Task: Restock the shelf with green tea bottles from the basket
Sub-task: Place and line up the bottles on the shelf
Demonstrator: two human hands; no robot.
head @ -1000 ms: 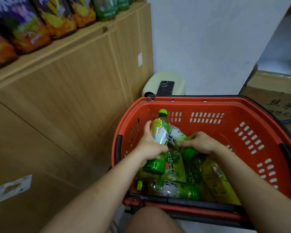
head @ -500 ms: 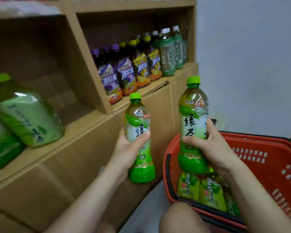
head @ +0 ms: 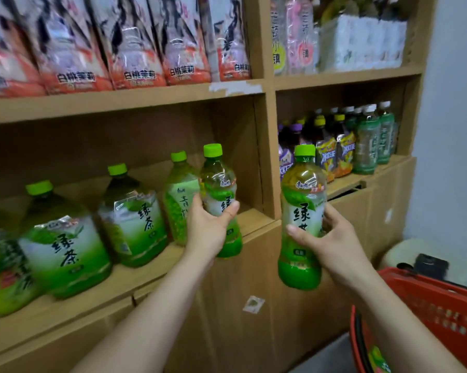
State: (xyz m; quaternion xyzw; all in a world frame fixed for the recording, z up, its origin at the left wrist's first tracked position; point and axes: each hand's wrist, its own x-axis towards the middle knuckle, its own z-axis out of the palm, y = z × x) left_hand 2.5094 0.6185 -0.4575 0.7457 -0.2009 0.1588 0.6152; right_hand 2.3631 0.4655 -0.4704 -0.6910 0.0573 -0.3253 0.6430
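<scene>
A: Of what is the shelf (head: 124,103) made?
B: Matt, wood-grained board is seen; a pale, torn patch (head: 235,88) is shown on its front edge.
A: And the left bottle (head: 217,179) and right bottle (head: 299,273)?
B: Clear, glossy plastic is seen on both; shiny film labels (head: 302,211) are wrapped round them, and smooth green plastic caps (head: 213,150) are fitted.
A: The basket (head: 442,305)?
B: Red plastic, slightly dull. The wall (head: 456,103) is painted matt white.

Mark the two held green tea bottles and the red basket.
Left held bottle (head: 218,195): head view, on the upper part of its label.
Right held bottle (head: 303,208): head view, on the middle of its label.
Red basket (head: 439,305): head view, on its side wall.
</scene>
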